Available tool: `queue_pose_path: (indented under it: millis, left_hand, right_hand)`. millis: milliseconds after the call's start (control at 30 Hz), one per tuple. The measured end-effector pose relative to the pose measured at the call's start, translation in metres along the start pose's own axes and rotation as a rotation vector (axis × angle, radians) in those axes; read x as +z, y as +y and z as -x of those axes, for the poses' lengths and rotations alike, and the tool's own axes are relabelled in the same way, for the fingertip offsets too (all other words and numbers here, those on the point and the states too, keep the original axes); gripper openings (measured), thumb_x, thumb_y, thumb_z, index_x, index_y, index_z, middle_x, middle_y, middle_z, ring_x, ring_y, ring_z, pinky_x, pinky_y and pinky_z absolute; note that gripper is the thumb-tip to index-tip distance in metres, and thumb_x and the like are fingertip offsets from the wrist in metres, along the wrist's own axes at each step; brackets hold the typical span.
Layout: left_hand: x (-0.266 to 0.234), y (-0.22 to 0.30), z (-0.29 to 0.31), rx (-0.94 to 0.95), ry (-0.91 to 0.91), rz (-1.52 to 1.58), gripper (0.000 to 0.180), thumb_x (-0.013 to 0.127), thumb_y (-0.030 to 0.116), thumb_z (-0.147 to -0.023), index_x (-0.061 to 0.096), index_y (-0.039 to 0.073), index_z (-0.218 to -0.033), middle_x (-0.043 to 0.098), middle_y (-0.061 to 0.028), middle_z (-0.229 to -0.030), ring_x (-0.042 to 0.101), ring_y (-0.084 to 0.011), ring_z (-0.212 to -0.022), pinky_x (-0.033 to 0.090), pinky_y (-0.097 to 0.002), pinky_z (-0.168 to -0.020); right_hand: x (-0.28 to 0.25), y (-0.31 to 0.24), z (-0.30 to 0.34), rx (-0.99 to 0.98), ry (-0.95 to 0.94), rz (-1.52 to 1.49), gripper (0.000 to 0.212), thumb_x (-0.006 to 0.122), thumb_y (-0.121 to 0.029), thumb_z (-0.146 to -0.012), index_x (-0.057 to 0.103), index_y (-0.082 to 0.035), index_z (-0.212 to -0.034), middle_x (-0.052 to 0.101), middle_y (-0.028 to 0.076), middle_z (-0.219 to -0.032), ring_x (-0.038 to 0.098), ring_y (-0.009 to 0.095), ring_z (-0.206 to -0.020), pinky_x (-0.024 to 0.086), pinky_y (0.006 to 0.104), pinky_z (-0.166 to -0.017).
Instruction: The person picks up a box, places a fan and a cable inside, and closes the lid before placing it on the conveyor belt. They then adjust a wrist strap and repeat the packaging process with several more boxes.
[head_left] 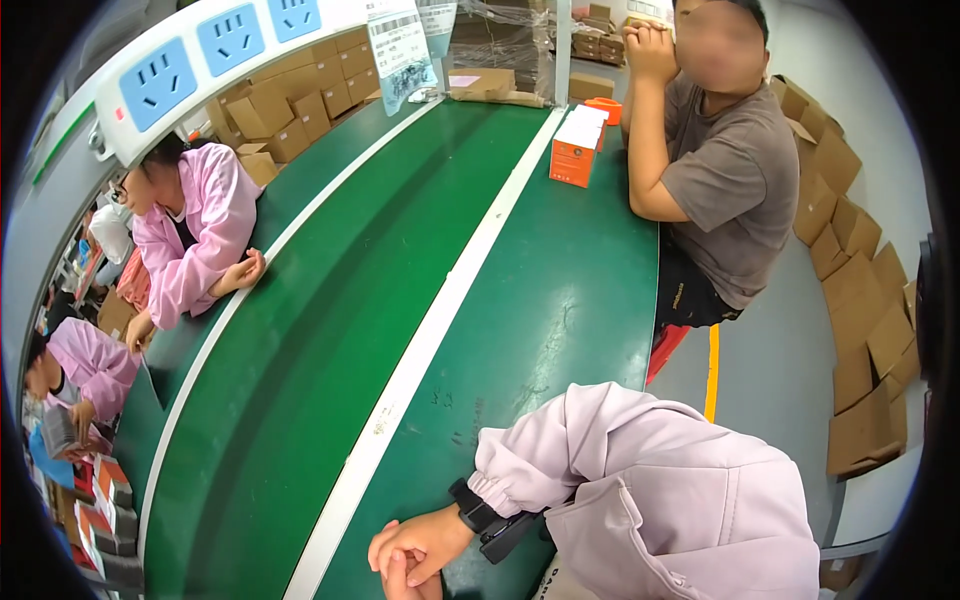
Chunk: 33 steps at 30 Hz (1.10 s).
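My right hand (432, 542) rests at the near edge of the green workbench (500, 400), its fingers curled over my left hand (410, 580). No object shows between them. A pale pink sleeve (610, 450) covers my right arm, and a black band with a dark device (495, 520) sits on that wrist. My left hand is mostly cut off by the lower edge and covered by the right, so its finger pose is unclear. The green conveyor belt (330, 330) lies just left of my hands, behind a white rail (400, 385).
An orange and white box (573, 160) and an orange tape roll (604, 106) stand by a seated person (730, 170) at far right. Two people in pink (200, 230) sit across the belt. A power strip (200, 60) hangs overhead. Cardboard boxes (865, 320) line the right wall.
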<state>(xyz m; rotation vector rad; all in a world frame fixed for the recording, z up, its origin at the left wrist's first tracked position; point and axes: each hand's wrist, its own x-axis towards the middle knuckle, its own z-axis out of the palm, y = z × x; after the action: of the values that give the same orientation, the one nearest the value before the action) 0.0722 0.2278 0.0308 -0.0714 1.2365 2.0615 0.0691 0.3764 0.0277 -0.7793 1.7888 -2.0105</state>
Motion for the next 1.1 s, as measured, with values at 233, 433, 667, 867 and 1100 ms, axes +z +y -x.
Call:
queue_pose_path:
  millis: [233,433,667,867,1100]
  left_hand:
    - [-0.038,0.032,-0.013,0.118,-0.066,-0.043,0.051,0.051,0.028,-0.085,0.037,-0.005,-0.121,0.057,-0.0119,-0.091,0.055,-0.0229,-0.085,0.043,-0.0380,-0.079]
    - [-0.256,0.152,-0.028,0.778,0.157,0.074,0.039,0.045,0.025,-0.084,0.042,0.002,-0.115,0.054,-0.0186,-0.103,0.054,-0.0258,-0.094,0.044,-0.0376,-0.083]
    - [-0.282,0.201,0.029,1.032,1.450,0.191,0.044,0.065,0.024,-0.074,0.050,-0.003,-0.105,0.058,-0.0161,-0.088,0.057,-0.0268,-0.077,0.049,-0.0420,-0.064]
    - [-0.431,0.206,0.042,1.062,1.268,-0.531,0.051,0.072,0.021,-0.069,0.049,-0.006,-0.106,0.053,-0.0144,-0.102,0.053,-0.0238,-0.085,0.050,-0.0380,-0.075]
    - [-0.467,0.209,0.038,0.887,1.462,-0.847,0.063,0.070,0.022,-0.070,0.040,-0.011,-0.114,0.045,-0.0179,-0.112,0.042,-0.0238,-0.100,0.034,-0.0337,-0.090]
  right_hand:
    - [-0.004,0.003,0.001,-0.134,0.134,0.100,0.034,0.060,-0.010,-0.074,0.046,-0.004,-0.104,0.046,0.006,-0.106,0.052,0.015,-0.086,0.044,0.0286,-0.075]
    - [-0.011,0.016,-0.001,0.002,0.067,0.067,0.029,0.058,-0.010,-0.078,0.047,-0.002,-0.104,0.047,0.009,-0.108,0.052,0.017,-0.089,0.046,0.0279,-0.075]
    - [-0.025,0.013,-0.012,0.051,-0.037,0.089,0.022,0.056,-0.013,-0.083,0.051,-0.001,-0.100,0.053,0.008,-0.096,0.056,0.016,-0.084,0.046,0.0276,-0.075]
    - [-0.029,0.005,-0.015,0.028,-0.012,0.092,0.017,0.055,-0.006,-0.083,0.052,0.000,-0.099,0.053,0.009,-0.096,0.055,0.016,-0.086,0.046,0.0265,-0.075]
    - [-0.034,0.005,-0.024,0.116,0.017,-0.095,0.018,0.054,0.000,-0.082,0.054,0.001,-0.099,0.052,0.011,-0.099,0.054,0.017,-0.090,0.046,0.0265,-0.077]
